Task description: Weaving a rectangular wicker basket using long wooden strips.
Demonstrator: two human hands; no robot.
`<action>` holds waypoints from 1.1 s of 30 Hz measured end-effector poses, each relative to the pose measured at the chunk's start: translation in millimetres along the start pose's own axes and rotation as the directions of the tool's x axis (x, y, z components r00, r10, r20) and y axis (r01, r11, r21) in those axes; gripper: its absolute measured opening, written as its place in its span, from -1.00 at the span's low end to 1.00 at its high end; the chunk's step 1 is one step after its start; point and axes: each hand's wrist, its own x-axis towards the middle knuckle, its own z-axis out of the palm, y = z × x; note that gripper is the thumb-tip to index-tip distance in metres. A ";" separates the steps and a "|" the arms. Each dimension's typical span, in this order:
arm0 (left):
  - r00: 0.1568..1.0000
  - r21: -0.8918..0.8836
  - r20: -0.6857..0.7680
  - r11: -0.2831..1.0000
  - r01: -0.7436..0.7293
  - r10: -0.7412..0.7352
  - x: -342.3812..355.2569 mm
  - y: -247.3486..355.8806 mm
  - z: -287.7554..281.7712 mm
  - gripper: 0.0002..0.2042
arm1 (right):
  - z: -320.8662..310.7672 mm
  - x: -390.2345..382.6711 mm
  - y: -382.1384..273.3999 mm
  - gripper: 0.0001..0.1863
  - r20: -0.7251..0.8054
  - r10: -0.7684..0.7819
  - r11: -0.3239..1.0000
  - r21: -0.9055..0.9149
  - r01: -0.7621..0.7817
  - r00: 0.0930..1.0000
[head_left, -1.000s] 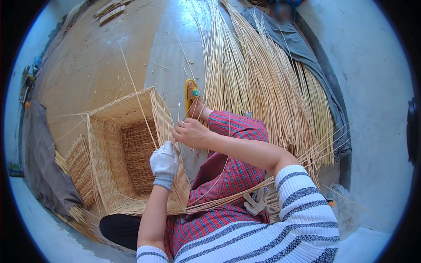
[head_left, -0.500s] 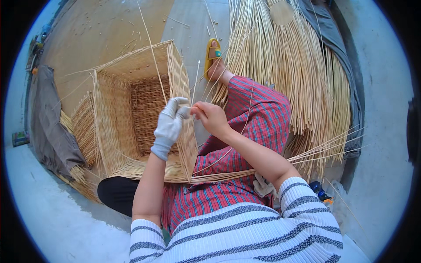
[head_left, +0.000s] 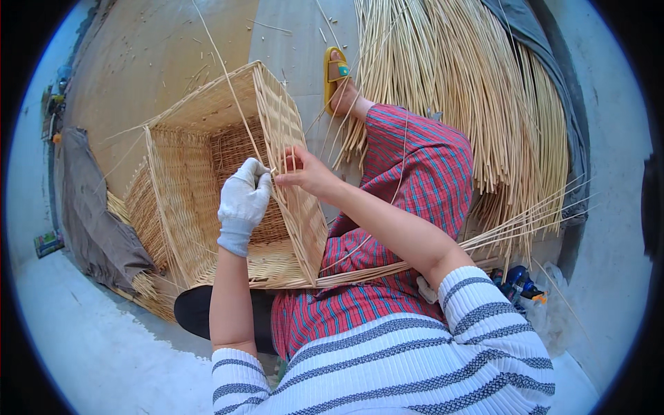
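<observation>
A square woven wicker basket [head_left: 180, 187] lies on its side across my lap, its mouth toward me and its inner bottom [head_left: 235, 149] darker brown. My left hand [head_left: 242, 197], in a white glove, pinches a long pale wicker rod [head_left: 225, 72] at the basket's right-hand rim; the rod's far part rises past the top edge. Bare, my right hand [head_left: 311, 174] is at the outer side of that rim, thumb close to the rod and the other fingers curved apart from it. A sheaf of thin rods [head_left: 366, 277] trails from the basket's near corner across my lap.
A large spread of loose rods [head_left: 449, 90] covers the floor at the right, beside a blue-grey cloth [head_left: 553, 76]. My foot in a yellow slipper [head_left: 329, 79] rests ahead. Grey cloth [head_left: 90, 207] and more wickerwork [head_left: 144, 221] are at the left; a blue bottle [head_left: 515, 280] stands lower right.
Both hands have moved a little left and toward the rim. My right fingers have parted from the closed pinch they made before. The basket has tilted slightly.
</observation>
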 end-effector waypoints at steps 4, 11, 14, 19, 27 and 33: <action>0.997 -0.012 0.011 0.997 0.079 -0.079 -4.0 -5.0 -6.5 -0.91 | 3.5 -0.8 -20.1 -0.48 0.122 0.157 0.983 0.080 -0.167 0.980; 0.994 -0.054 0.051 0.994 0.095 -0.092 2.6 -11.1 -3.8 -0.90 | 4.3 10.1 -7.8 -0.47 -0.032 0.202 0.968 -0.144 -0.204 0.979; 0.986 -0.257 0.097 0.954 0.156 -0.135 5.8 -35.9 8.7 -0.89 | 17.4 8.3 -18.0 -0.44 -0.040 0.125 0.973 -0.189 -0.130 0.991; 0.914 -0.659 0.339 0.637 0.401 -0.225 -2.3 -59.2 6.9 -0.85 | 13.4 4.3 -19.1 -0.49 -0.041 0.105 0.942 -0.317 -0.113 0.994; 0.843 -0.622 0.531 0.635 0.458 -0.089 25.9 -48.6 6.8 -0.81 | -3.7 -0.3 -17.4 -0.40 0.013 0.096 0.981 -0.169 -0.093 0.995; 0.858 -0.714 0.486 0.643 0.279 0.167 44.2 -86.2 29.2 -0.60 | -1.5 -13.3 -42.7 -0.10 0.106 -0.093 0.800 -0.584 0.138 0.990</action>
